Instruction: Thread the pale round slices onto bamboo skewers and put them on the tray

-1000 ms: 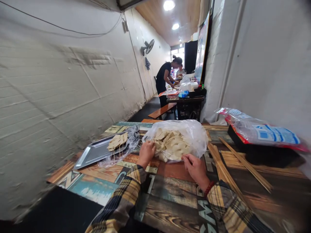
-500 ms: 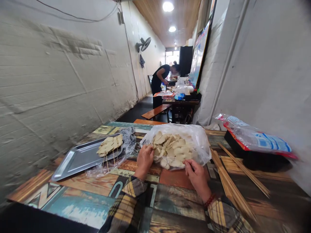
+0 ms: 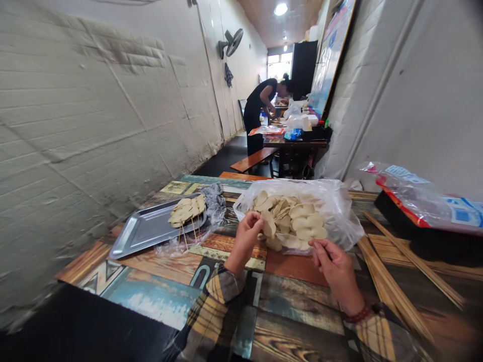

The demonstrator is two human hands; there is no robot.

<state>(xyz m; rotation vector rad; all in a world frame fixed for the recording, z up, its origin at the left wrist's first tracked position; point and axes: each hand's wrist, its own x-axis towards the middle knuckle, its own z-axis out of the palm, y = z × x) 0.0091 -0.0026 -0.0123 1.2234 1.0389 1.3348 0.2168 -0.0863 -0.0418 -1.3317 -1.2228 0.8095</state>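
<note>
Big painted letters run across the tabletop (image 3: 158, 296) near its front edge, too cropped to read, and the blue print on the plastic packet (image 3: 433, 201) is blurred.

Plaid flannel sleeves; red bead bracelet (image 3: 356, 316).

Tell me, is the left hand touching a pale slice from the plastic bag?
Touching. The head view shows the left hand pinching a pale slice at the plastic bag opening.
</note>
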